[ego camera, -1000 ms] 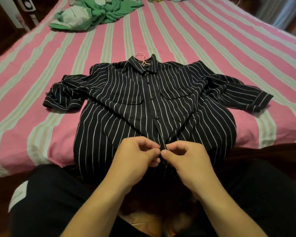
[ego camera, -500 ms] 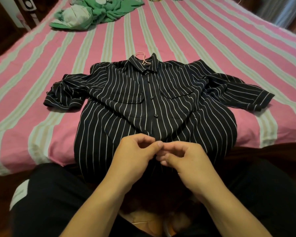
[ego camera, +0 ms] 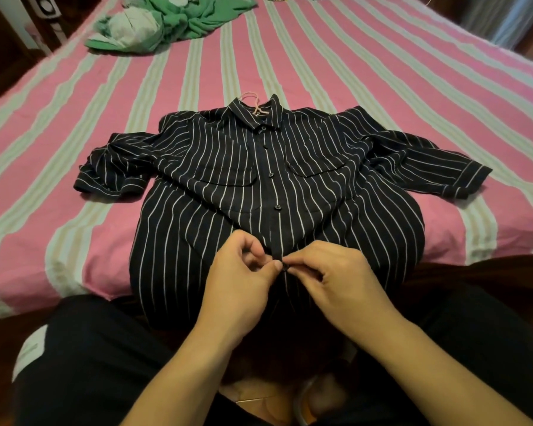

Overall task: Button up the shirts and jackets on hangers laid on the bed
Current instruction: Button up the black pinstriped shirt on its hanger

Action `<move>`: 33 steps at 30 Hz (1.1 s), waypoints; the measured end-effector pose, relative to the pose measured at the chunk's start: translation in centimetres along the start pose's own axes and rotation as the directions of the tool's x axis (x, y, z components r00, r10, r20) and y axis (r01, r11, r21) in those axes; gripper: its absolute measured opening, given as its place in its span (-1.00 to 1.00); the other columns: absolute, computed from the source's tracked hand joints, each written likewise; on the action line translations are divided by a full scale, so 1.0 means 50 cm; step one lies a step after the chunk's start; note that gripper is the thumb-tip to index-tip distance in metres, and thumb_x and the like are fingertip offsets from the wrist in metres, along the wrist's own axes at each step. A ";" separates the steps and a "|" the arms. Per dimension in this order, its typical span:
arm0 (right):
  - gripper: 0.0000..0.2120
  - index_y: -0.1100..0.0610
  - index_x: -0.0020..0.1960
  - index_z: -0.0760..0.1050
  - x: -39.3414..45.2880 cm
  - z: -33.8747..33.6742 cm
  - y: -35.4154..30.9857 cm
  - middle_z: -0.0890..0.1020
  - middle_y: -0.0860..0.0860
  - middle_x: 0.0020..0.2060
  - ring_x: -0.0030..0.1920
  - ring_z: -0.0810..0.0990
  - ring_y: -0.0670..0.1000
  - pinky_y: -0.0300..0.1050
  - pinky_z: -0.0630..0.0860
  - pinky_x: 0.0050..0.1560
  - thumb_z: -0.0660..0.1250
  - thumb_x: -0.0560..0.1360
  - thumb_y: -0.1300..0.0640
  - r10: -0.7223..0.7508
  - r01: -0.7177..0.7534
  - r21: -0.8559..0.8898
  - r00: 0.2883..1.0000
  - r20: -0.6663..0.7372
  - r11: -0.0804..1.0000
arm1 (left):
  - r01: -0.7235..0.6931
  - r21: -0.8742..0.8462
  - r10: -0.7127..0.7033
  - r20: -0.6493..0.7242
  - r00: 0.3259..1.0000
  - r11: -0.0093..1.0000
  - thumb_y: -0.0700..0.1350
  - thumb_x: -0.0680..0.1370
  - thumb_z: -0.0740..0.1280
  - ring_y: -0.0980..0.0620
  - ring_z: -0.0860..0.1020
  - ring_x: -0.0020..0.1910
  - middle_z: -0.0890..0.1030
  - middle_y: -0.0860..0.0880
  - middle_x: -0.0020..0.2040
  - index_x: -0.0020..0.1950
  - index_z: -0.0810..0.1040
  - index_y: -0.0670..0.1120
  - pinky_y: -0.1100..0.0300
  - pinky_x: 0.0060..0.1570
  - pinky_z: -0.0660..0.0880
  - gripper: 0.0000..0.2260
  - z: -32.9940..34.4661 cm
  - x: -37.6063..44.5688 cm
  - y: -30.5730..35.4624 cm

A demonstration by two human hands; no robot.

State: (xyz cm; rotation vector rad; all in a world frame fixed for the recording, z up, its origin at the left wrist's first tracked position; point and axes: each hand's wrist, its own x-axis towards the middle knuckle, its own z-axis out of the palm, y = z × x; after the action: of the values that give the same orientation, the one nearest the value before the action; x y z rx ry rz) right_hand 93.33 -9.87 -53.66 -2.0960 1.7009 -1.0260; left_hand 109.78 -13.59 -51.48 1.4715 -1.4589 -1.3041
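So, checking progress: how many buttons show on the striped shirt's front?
4: at the collar, upper chest, between the pockets, and mid-front. The hands may hide another.

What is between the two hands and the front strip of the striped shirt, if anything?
Nothing visible. The left hand and the right hand both pinch the placket of the striped shirt near its lower end, fingertips directly on the cloth. Whether a button sits between them is hidden.
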 end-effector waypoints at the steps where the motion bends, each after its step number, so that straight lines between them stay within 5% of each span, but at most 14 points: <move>1: -0.86 0.07 0.07 0.68 0.001 -0.002 0.002 0.67 -0.11 -0.13 -0.09 0.63 -0.16 -0.12 0.60 -0.05 0.45 0.52 0.14 -0.022 0.023 -0.030 1.000 0.003 0.999 | 0.004 0.003 -0.004 0.005 1.000 1.000 -0.26 0.49 0.51 -0.25 0.64 -0.12 0.65 -0.15 -0.23 -0.15 0.44 -0.03 -0.21 0.02 0.60 -0.74 -0.001 0.000 0.000; 7: -0.82 0.07 -0.06 0.64 -0.005 0.009 -0.007 0.62 -0.13 -0.21 -0.17 0.59 -0.13 -0.11 0.57 -0.12 0.31 0.52 0.01 0.062 -0.063 -0.092 0.998 -0.022 0.994 | -0.012 0.072 0.008 0.052 0.999 0.997 -0.22 0.49 0.51 -0.17 0.64 -0.19 0.65 -0.10 -0.24 -0.16 0.46 0.01 -0.14 -0.04 0.62 -0.75 -0.005 -0.003 0.005; 12: -0.81 -0.07 -0.11 0.64 0.054 -0.047 -0.008 0.62 -0.20 -0.29 -0.20 0.58 -0.20 -0.12 0.55 -0.07 0.30 0.52 -0.12 0.186 -0.145 -0.142 0.917 0.352 0.979 | -0.092 0.440 -0.109 0.411 0.905 0.893 -0.14 0.57 0.43 0.04 0.68 -0.31 0.69 -0.01 -0.28 -0.07 0.55 0.01 -0.03 -0.16 0.66 -0.91 -0.036 0.051 0.050; 14: -0.82 -0.07 -0.12 0.65 0.134 -0.096 0.003 0.62 -0.20 -0.31 -0.25 0.58 -0.20 -0.21 0.51 -0.11 0.32 0.55 -0.09 0.164 -0.125 -0.143 0.940 0.299 0.982 | -0.113 0.437 -0.093 0.423 0.901 0.892 -0.11 0.62 0.37 0.02 0.66 -0.36 0.70 -0.04 -0.29 -0.04 0.59 -0.05 0.11 -0.31 0.63 -0.94 -0.072 0.117 0.104; 16: -0.85 -0.06 -0.05 0.65 0.248 -0.128 0.034 0.64 -0.22 -0.24 -0.22 0.58 -0.22 -0.23 0.49 -0.04 0.31 0.59 -0.04 0.156 -0.129 -0.186 0.978 0.137 0.974 | -0.209 0.489 0.081 0.269 0.960 0.847 -0.07 0.64 0.34 0.07 0.66 -0.36 0.71 -0.01 -0.28 -0.06 0.62 -0.04 0.19 -0.34 0.56 -0.88 -0.104 0.216 0.159; 18: -0.82 0.00 0.11 0.66 0.381 -0.127 0.092 0.67 -0.17 -0.08 -0.13 0.59 -0.14 -0.13 0.52 0.07 0.28 0.63 0.04 0.174 -0.146 -0.284 0.982 0.076 0.948 | -0.273 0.579 0.238 0.137 0.962 0.768 -0.07 0.64 0.31 0.04 0.67 -0.28 0.70 0.00 -0.24 -0.05 0.63 -0.01 0.12 -0.24 0.59 -0.87 -0.117 0.335 0.194; 21: -0.72 0.07 0.27 0.59 0.555 -0.092 0.234 0.66 0.03 0.16 0.08 0.62 0.05 0.02 0.54 0.22 0.23 0.63 0.21 0.297 -0.225 -0.433 0.949 0.107 0.873 | -0.249 0.722 0.257 0.101 0.961 0.646 -0.11 0.65 0.26 0.00 0.62 -0.17 0.66 -0.01 -0.04 0.09 0.63 -0.04 0.01 -0.03 0.64 -0.85 -0.113 0.528 0.188; 26: -0.75 0.09 0.28 0.49 0.665 -0.032 0.429 0.60 0.06 0.03 0.00 0.58 0.09 0.07 0.60 0.12 0.21 0.62 0.16 0.462 -0.251 -0.684 0.875 0.142 0.685 | -0.271 0.938 0.241 0.217 0.946 0.218 -0.11 0.65 0.19 -0.16 0.43 0.30 0.46 -0.12 0.36 0.33 0.58 0.04 -0.10 0.31 0.44 -0.70 -0.121 0.712 0.117; 30: -0.80 0.13 0.25 0.44 0.699 0.001 0.466 0.52 0.09 0.06 0.04 0.54 0.13 0.06 0.56 0.07 0.23 0.64 0.14 0.393 -0.161 -0.752 0.909 0.139 0.639 | -0.309 0.941 0.139 0.291 0.947 0.138 -0.05 0.68 0.13 -0.23 0.16 0.56 0.18 -0.16 0.61 0.49 0.42 0.13 -0.12 0.50 0.17 -0.62 -0.115 0.782 0.091; 33: -0.84 0.19 0.19 0.42 0.734 -0.012 0.459 0.46 0.12 0.00 -0.03 0.49 0.14 0.05 0.49 -0.07 0.15 0.64 0.23 0.321 -0.121 -0.781 0.941 0.107 0.613 | -0.233 0.971 0.167 0.220 0.961 0.057 0.07 0.71 0.02 -0.24 0.06 0.60 0.07 -0.14 0.65 0.61 0.22 0.16 -0.18 0.55 0.01 -0.57 -0.117 0.810 0.086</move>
State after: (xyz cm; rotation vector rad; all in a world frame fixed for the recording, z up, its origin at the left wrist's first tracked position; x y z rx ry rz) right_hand 78.23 -50.43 -53.66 -2.1959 2.4580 0.1115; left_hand 108.80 -54.68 -53.38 1.8197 -2.7463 0.1518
